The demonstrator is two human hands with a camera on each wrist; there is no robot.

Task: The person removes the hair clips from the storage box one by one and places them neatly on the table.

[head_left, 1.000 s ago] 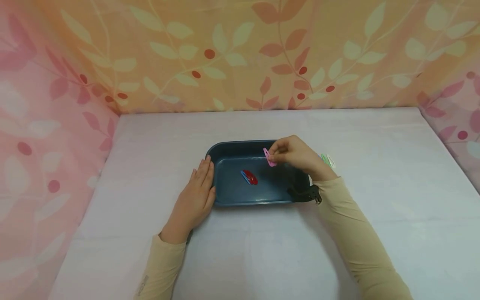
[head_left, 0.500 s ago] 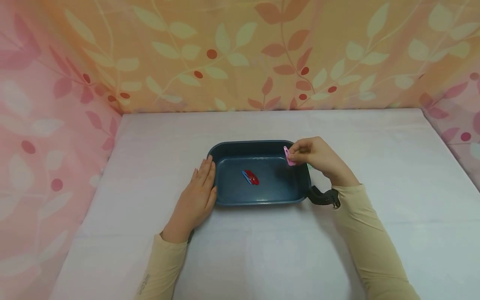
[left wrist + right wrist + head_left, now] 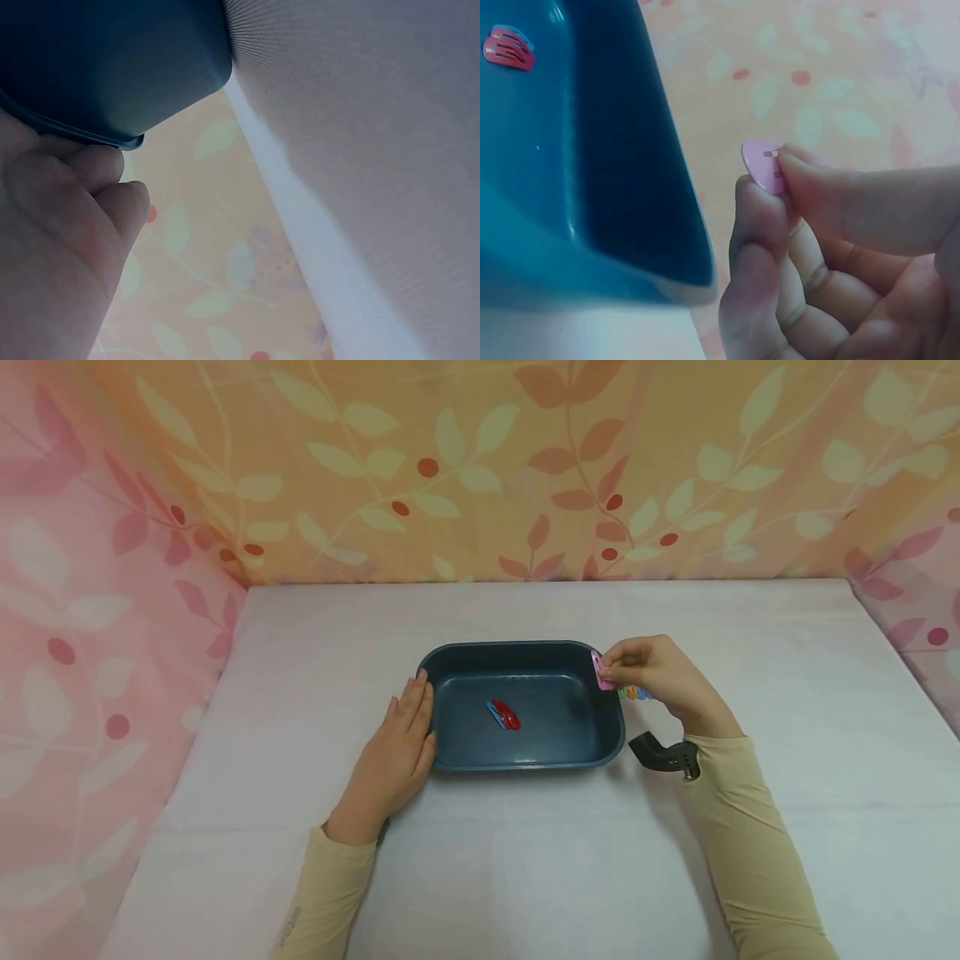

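1. My right grip (image 3: 667,679) pinches the pink clip (image 3: 760,160) at its fingertips; I want that light but firm.
2. Just left of it sits the tray (image 3: 555,735); I'd avoid knocking it.
3. My left grip (image 3: 392,762), fingers straight, should brace it gently.

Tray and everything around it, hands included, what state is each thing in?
Tray: upright on the white cloth.
Red and blue clips: lying together on the tray's floor.
Pink clip: held up near the tray's right end.
Clips outside the tray: partly hidden.
Left hand: fingers extended, against the tray's left end.
Right hand: pinching the pink clip.
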